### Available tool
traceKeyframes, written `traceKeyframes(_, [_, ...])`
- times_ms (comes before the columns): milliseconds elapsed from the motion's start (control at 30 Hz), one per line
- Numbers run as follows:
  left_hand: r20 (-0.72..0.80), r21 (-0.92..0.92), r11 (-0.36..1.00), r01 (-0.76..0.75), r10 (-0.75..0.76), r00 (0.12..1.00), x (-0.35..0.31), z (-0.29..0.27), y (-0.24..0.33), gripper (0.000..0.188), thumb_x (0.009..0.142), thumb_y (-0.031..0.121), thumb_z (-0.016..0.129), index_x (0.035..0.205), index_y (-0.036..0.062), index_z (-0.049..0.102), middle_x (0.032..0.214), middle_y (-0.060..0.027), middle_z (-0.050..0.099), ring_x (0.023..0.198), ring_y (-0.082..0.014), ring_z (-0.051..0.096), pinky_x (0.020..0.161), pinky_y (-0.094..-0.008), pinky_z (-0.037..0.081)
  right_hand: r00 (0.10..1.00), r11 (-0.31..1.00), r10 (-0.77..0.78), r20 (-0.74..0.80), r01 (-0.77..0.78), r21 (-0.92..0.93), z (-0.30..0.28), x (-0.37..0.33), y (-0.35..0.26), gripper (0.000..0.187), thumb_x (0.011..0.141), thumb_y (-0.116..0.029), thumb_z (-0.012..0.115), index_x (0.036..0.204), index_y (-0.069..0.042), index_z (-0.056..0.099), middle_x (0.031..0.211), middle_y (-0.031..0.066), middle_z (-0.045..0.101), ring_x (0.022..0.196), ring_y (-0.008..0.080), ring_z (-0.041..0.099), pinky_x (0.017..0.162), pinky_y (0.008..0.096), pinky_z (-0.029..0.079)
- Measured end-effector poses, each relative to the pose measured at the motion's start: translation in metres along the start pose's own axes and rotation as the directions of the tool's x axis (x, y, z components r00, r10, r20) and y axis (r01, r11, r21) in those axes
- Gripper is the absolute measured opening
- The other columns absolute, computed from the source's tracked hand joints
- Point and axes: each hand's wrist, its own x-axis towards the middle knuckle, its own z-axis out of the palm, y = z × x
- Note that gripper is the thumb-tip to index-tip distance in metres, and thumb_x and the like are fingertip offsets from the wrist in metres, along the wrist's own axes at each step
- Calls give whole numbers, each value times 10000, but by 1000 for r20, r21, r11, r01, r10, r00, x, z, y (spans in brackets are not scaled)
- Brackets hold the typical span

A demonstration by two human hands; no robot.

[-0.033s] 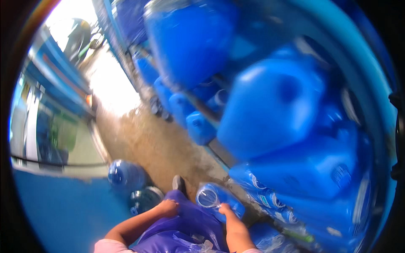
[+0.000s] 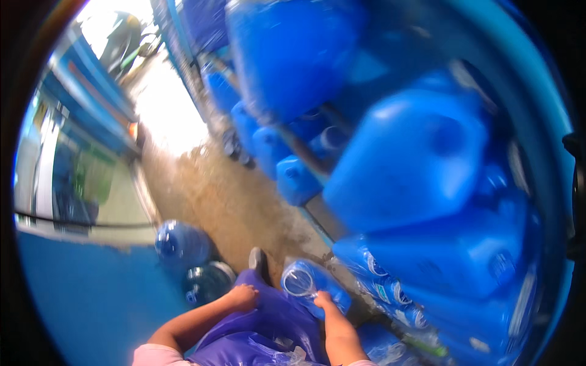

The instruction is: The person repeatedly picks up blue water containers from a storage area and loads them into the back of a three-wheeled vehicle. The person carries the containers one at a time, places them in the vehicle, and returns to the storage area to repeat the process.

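Note:
My right hand [image 2: 323, 299] is closed on a blue water jug [image 2: 329, 287] wrapped in clear plastic, at the gathered wrap or handle beside its round top. The jug hangs tilted at my right side. My left hand [image 2: 244, 297] is curled into a fist against the purple apron [image 2: 262, 320] over my legs; whatever it may hold is hidden. One shoe [image 2: 257, 259] shows ahead of the apron.
Big blue jugs [image 2: 406, 158] are stacked along the right, with smaller ones [image 2: 298, 180] lower down beside the wet floor [image 2: 213, 195]. A clear blue bottle [image 2: 180, 243] and a darker bottle [image 2: 207, 283] stand left, against a blue wall [image 2: 104, 287]. The walkway runs to a bright opening.
The view has turned slightly, so the stacked jugs sit a little further right. The right hand keeps its hold on the jug; the left stays closed.

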Motion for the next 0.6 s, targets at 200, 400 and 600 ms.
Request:
traceKeyframes(200, [-207, -155, 988, 16, -48, 977, 1, 44, -14, 253, 758, 223, 563, 937, 57, 626, 918, -148, 583, 896, -313, 558, 794, -423, 469, 989, 988, -145, -39, 147, 45, -10, 42, -38, 315, 661, -87, 521, 955, 3, 591, 985, 242, 598, 968, 406, 552, 842, 424, 443])
traceKeyframes(400, [-309, -351, 934, 61, -177, 934, 25, 72, -37, 249, 740, 134, 552, 969, 63, 620, 892, -130, 569, 894, -302, 534, 807, -396, 444, 983, 977, -181, -14, 181, 112, -13, 82, -80, 290, 663, -59, 499, 936, -28, 594, 964, 240, 606, 955, 405, 560, 831, 425, 447])
traceKeyframes(600, [-274, -464, 875, 136, -288, 918, 40, 87, -53, 234, 728, 132, 546, 937, 54, 617, 896, -132, 569, 876, -312, 533, 773, -417, 451, 993, 995, -101, 64, 99, 24, -20, 84, -85, 289, 677, -96, 523, 948, -17, 582, 954, 247, 608, 944, 403, 566, 819, 432, 449])
